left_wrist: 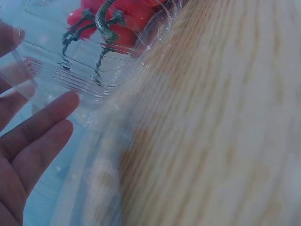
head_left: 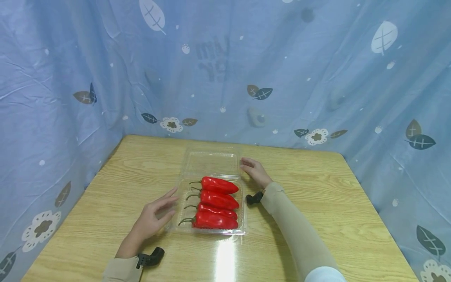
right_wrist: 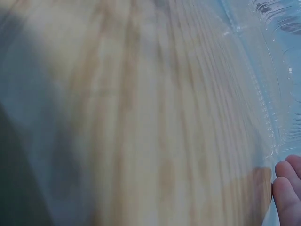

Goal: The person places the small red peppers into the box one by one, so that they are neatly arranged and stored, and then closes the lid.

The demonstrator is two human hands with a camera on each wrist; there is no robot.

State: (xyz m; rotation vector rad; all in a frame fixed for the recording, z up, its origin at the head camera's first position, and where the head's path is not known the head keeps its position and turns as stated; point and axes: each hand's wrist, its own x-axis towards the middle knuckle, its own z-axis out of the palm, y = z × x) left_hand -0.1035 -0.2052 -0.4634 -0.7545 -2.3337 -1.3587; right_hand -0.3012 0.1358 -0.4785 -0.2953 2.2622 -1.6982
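A clear plastic clamshell box lies on the table with its lid folded back, away from me. Several red peppers lie side by side in the base, their green stems pointing left. By the box's left side is my left hand, fingers extended and spread; in the left wrist view some fingertips overlap the clear wall, and contact is hard to tell. My right hand is at the right edge of the lid, its fingertips against or very near that edge. Neither hand grips anything.
The wooden table extends around the box on every side. A blue patterned curtain hangs behind the table and along its sides. Black wrist cameras sit on both forearms, close to the tabletop.
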